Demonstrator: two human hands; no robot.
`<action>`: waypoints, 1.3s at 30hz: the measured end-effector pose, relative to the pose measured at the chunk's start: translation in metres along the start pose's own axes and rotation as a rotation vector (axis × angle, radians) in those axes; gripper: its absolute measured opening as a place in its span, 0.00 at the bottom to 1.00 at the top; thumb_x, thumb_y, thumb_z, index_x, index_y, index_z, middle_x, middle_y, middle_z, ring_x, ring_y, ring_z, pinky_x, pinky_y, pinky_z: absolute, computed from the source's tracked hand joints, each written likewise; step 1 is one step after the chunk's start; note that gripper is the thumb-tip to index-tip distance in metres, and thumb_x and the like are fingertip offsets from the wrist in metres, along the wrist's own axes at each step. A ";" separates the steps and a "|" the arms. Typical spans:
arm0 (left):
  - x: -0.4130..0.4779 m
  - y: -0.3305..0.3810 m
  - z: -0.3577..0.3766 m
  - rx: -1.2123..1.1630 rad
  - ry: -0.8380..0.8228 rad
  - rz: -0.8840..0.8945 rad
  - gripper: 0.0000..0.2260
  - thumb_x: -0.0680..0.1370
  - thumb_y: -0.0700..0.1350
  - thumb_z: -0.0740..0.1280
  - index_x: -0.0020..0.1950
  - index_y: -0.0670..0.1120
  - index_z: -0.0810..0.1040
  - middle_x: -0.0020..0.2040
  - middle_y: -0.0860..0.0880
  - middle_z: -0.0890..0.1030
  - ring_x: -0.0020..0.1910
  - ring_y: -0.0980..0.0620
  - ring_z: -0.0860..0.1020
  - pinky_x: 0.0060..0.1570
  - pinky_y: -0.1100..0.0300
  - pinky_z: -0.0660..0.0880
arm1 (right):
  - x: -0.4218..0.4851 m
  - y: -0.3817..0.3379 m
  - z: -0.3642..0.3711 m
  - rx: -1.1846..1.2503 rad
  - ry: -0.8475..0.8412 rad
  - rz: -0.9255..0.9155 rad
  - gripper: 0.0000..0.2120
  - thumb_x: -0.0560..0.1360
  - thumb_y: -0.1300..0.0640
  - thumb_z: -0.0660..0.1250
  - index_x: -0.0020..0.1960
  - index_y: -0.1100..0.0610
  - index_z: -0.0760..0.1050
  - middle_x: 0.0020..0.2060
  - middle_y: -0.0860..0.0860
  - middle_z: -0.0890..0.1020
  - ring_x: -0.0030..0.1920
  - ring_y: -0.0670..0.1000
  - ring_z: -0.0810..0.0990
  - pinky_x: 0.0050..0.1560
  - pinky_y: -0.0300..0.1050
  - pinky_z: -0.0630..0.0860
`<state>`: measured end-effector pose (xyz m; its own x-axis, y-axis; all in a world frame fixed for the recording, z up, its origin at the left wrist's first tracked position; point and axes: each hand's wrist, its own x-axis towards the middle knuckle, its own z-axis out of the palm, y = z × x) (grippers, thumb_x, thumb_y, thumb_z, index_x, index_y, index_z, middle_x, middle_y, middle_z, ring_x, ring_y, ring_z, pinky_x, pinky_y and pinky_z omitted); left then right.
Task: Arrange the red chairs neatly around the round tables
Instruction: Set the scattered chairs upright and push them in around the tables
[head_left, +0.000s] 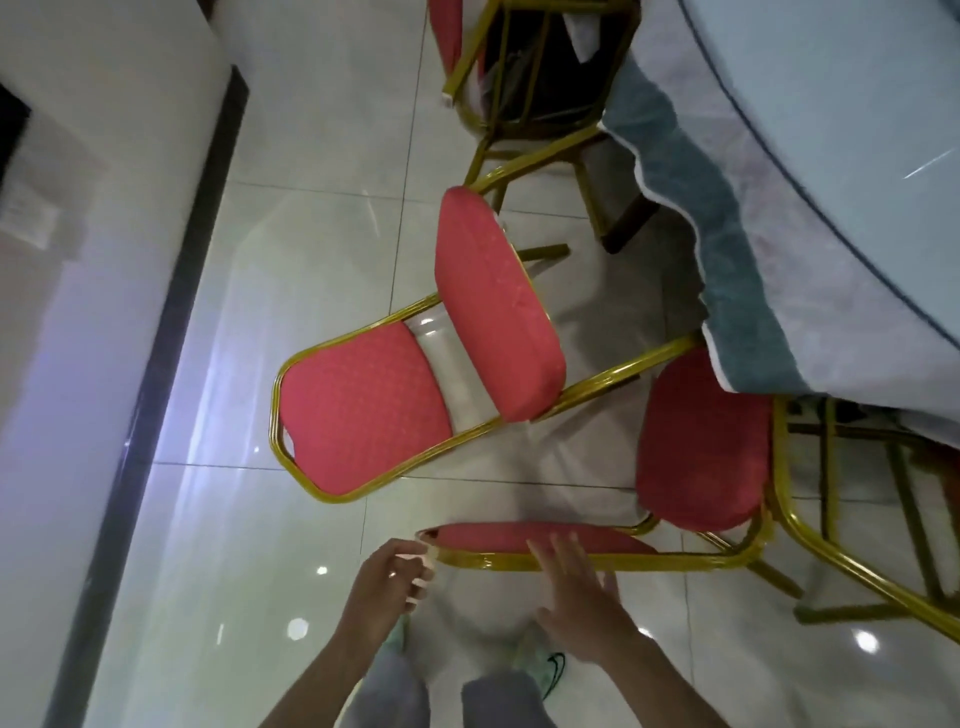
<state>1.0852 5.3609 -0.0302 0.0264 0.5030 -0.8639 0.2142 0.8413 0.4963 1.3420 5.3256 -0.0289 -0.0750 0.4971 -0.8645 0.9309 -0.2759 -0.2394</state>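
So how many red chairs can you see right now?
3. The middle chair stands clear on the floor, the near chair sits by the hands with its seat half under the tablecloth, the far chair is cropped at top. Others may be hidden.

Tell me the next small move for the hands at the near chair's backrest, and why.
Probably close both hands on the backrest and push the chair toward the table. The left hand sits at its left end, the right hand lies open by the gold rail, neither clearly in a grip, and the seat is only partly under the tablecloth.
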 end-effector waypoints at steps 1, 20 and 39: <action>0.009 -0.012 0.000 0.005 -0.002 -0.019 0.10 0.80 0.33 0.62 0.53 0.42 0.81 0.42 0.38 0.84 0.35 0.49 0.77 0.35 0.60 0.71 | 0.013 0.005 0.007 -0.065 0.009 -0.002 0.38 0.84 0.52 0.61 0.83 0.43 0.39 0.83 0.49 0.38 0.82 0.53 0.34 0.79 0.66 0.35; 0.058 -0.110 -0.085 0.220 0.115 -0.049 0.17 0.77 0.33 0.68 0.46 0.57 0.83 0.37 0.49 0.83 0.33 0.51 0.81 0.40 0.56 0.80 | 0.104 -0.033 0.009 -0.649 0.075 -0.110 0.14 0.83 0.63 0.59 0.65 0.56 0.77 0.61 0.55 0.82 0.61 0.56 0.80 0.64 0.52 0.75; -0.014 -0.001 -0.071 0.984 0.073 0.471 0.14 0.76 0.48 0.72 0.58 0.60 0.75 0.52 0.61 0.79 0.52 0.59 0.77 0.56 0.66 0.75 | -0.045 -0.121 -0.065 -0.545 0.095 -0.307 0.12 0.80 0.58 0.63 0.62 0.55 0.78 0.54 0.57 0.82 0.54 0.59 0.80 0.62 0.54 0.73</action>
<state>1.0158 5.3675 -0.0128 0.2590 0.7708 -0.5820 0.8855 0.0512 0.4618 1.2564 5.3903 0.0678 -0.3589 0.5645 -0.7433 0.9223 0.3368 -0.1896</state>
